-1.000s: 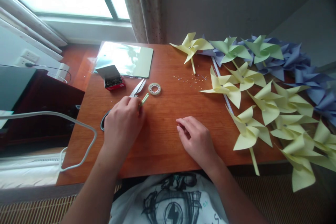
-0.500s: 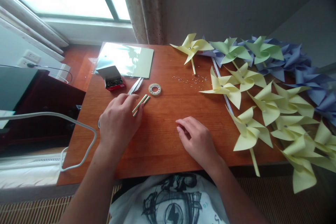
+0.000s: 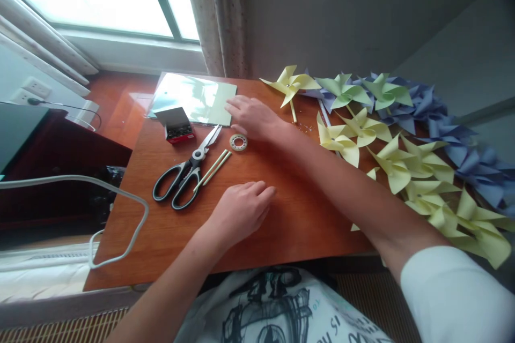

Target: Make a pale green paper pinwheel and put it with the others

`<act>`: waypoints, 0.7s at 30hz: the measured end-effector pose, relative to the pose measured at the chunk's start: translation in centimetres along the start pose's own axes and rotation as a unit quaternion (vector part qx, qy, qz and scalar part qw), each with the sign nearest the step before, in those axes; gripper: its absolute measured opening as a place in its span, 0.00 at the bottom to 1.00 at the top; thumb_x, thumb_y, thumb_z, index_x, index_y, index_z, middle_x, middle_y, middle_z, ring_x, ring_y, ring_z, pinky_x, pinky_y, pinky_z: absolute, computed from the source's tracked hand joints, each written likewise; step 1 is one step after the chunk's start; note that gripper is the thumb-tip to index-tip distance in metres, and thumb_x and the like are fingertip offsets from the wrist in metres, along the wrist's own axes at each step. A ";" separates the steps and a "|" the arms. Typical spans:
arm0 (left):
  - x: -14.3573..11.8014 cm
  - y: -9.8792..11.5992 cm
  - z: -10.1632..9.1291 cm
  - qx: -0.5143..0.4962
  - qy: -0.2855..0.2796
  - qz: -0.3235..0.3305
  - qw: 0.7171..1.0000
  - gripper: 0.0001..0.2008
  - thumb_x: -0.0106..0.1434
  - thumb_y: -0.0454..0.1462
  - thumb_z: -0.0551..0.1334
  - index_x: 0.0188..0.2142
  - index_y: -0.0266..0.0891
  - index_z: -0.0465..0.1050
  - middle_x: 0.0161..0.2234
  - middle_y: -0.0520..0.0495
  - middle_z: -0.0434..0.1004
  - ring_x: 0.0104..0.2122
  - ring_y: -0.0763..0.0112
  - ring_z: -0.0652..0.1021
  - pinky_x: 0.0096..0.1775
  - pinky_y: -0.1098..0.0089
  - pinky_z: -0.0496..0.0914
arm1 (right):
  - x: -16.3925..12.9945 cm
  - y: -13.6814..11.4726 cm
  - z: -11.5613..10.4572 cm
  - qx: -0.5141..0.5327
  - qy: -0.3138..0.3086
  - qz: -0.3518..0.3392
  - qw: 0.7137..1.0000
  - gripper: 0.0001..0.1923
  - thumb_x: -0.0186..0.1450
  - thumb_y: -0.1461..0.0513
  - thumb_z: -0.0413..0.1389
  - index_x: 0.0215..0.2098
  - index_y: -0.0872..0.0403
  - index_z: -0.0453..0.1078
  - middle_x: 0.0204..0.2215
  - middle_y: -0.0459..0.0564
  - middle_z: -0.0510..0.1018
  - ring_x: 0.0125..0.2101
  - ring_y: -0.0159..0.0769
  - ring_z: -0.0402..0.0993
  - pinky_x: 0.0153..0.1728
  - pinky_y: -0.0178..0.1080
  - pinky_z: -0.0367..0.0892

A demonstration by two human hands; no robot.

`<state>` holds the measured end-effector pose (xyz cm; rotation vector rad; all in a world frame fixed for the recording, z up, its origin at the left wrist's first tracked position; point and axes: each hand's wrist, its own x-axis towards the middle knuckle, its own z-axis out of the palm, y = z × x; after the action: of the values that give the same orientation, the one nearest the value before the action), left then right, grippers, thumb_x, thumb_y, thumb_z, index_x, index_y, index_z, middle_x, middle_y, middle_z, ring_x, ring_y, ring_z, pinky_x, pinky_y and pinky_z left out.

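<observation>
My right hand (image 3: 253,117) reaches across to the right edge of a glossy stack of pale green sheets (image 3: 219,104). Its fingers are apart, with the fingertips over that edge; whether they touch it I cannot tell. Just below the hand lies a roll of tape (image 3: 238,142). My left hand (image 3: 245,209) is low over the middle of the table, fingers curled in and no object visible in them. To its left are thin pale paper sticks (image 3: 213,170), and beside them scissors (image 3: 187,174) with black handles, blades slightly apart.
A small red box (image 3: 179,133) of dark pieces, lid up, stands by the sheets. Yellow pinwheels (image 3: 386,163), green pinwheels (image 3: 344,91) and purple ones (image 3: 438,112) cover the table's right side. Tiny beads (image 3: 306,128) lie scattered. A white cable (image 3: 137,201) loops over the left edge.
My left hand has left the paper sticks and moved right and down, uncovering the scissors. My right hand has moved forward and left to the sheets, its fingers now spread.
</observation>
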<state>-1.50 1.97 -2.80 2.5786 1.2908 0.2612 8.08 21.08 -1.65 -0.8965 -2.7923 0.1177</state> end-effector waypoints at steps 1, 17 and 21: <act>0.0 0.0 0.1 -0.004 -0.011 0.004 1.000 0.12 0.72 0.34 0.52 0.45 0.40 0.74 0.35 0.47 0.77 0.35 0.65 0.78 0.34 0.66 0.68 | 0.8 0.5 0.6 -0.011 -0.010 -0.025 1.000 0.08 0.68 0.67 0.58 0.46 0.59 0.70 0.52 0.61 0.75 0.54 0.48 0.68 0.53 0.47 0.63; -0.5 0.2 -0.4 -0.019 -0.054 0.001 0.998 0.11 0.72 0.33 0.51 0.42 0.41 0.72 0.36 0.47 0.74 0.36 0.63 0.77 0.37 0.65 0.70 | 0.5 2.6 0.1 -0.114 0.016 -0.101 0.988 0.20 0.73 0.70 0.41 0.34 0.62 0.74 0.35 0.50 0.82 0.38 0.28 0.77 0.36 0.34 0.66; -0.4 0.1 -0.4 -0.022 -0.060 0.000 0.998 0.11 0.73 0.34 0.51 0.42 0.41 0.73 0.35 0.47 0.74 0.35 0.63 0.77 0.36 0.65 0.70 | 0.2 3.7 -0.8 -0.117 -0.010 -0.101 0.988 0.15 0.70 0.72 0.47 0.32 0.60 0.74 0.33 0.50 0.82 0.36 0.34 0.77 0.36 0.37 0.67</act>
<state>-1.73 1.63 -2.44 2.5168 1.2289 0.1317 10.18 24.28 -1.37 -0.6539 -2.9391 -0.2382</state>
